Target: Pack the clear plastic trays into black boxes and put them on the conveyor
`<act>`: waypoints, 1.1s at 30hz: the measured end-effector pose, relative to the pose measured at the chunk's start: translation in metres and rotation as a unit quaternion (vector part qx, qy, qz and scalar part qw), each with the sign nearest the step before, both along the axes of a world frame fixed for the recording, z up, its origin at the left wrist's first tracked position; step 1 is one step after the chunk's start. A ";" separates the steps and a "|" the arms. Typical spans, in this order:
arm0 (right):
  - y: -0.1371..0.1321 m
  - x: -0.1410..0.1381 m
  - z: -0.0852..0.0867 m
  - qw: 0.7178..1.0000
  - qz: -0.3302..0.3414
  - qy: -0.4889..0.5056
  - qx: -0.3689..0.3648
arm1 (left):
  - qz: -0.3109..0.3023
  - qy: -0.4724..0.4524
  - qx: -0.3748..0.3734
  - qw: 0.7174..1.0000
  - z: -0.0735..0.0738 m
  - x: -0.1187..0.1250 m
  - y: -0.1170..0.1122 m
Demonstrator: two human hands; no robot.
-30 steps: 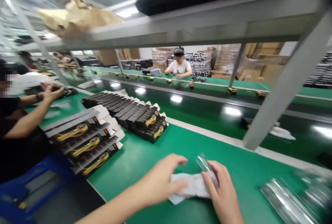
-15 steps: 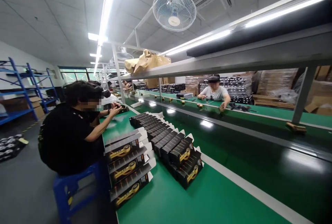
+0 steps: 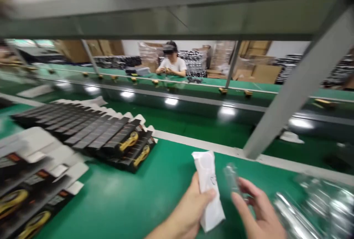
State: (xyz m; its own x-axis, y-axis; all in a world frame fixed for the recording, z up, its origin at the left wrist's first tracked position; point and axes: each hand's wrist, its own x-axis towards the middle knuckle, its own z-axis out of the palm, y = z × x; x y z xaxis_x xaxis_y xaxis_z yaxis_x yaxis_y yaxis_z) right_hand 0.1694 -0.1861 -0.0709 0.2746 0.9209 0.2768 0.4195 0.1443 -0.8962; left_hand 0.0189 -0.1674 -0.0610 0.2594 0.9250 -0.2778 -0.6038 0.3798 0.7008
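Observation:
My left hand (image 3: 186, 213) is closed around a white folded packet (image 3: 208, 189), holding it upright above the green table (image 3: 132, 198). My right hand (image 3: 258, 213) pinches a small clear plastic piece (image 3: 231, 178) between thumb and fingers, just right of the packet. Both hands are at the bottom middle of the view, close to each other.
Rows of black boxes with gold print (image 3: 91, 132) lie fanned at left, more of them (image 3: 30, 191) at the near left edge. Clear plastic trays (image 3: 312, 202) are piled at right. A grey slanted post (image 3: 290, 91) rises ahead. A person (image 3: 171, 62) sits across the conveyor (image 3: 193, 117).
The camera swung up and left to the room, then back down. The packet lay flat under my hands before; now my left hand holds it upright, the clear piece in my right.

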 end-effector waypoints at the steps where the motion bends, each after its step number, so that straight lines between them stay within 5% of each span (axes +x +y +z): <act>1: -0.004 -0.006 0.003 1.000 0.012 -0.003 0.008 | -0.006 0.007 0.000 1.000 0.004 0.003 -0.003; 6: -0.014 -0.040 0.006 0.998 0.046 0.004 0.046 | -0.063 0.084 0.034 0.994 0.017 0.006 -0.013; 12: -0.020 -0.039 -0.002 0.996 0.028 -0.038 0.077 | -0.146 0.034 0.071 0.986 0.013 -0.006 -0.017; 15: -0.020 -0.043 -0.008 0.984 0.021 -0.107 0.139 | -0.130 -0.017 0.084 0.988 0.013 -0.007 -0.018; 18: -0.020 -0.045 -0.010 0.959 0.016 -0.211 0.186 | -0.078 0.030 0.054 0.995 0.014 -0.004 -0.016; 21: -0.015 -0.034 -0.006 0.942 0.084 -0.263 0.193 | -0.047 0.055 0.014 0.997 0.014 -0.002 -0.013; 26: -0.007 -0.019 -0.007 0.977 0.072 -0.165 0.113 | -0.034 -0.010 0.037 0.999 0.012 -0.001 -0.012; 33: -0.012 -0.037 -0.040 0.987 0.090 -0.123 0.059 | -0.022 -0.013 0.096 0.995 -0.009 0.008 -0.020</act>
State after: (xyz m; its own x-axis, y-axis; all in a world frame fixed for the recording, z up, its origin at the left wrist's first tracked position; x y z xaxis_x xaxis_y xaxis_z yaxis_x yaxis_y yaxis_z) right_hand 0.1323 -0.1977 -0.1106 0.0212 0.9057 0.4233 0.5807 0.3335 -0.7427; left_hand 0.0269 -0.1875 -0.0703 0.3052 0.9481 -0.0889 -0.6090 0.2661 0.7472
